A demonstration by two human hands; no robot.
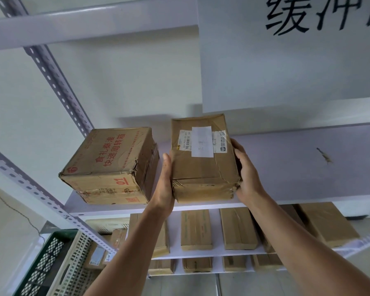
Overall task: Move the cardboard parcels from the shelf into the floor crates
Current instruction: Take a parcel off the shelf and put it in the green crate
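My left grip [166,180] presses flat and my right grip [247,174] curls round the parcel [201,167]; dented, soft-cornered card, likely light, best squeezed at its sides.

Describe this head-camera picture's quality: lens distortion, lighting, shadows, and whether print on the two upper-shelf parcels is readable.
Head view: the wide-angle lens slants the shelf upright steeply and stretches the forearms; light is soft and even, with faint shadows on the wall behind the parcels; the red-printed box reads clearly, the label on the held parcel is too small; left hand and right hand look sharp.
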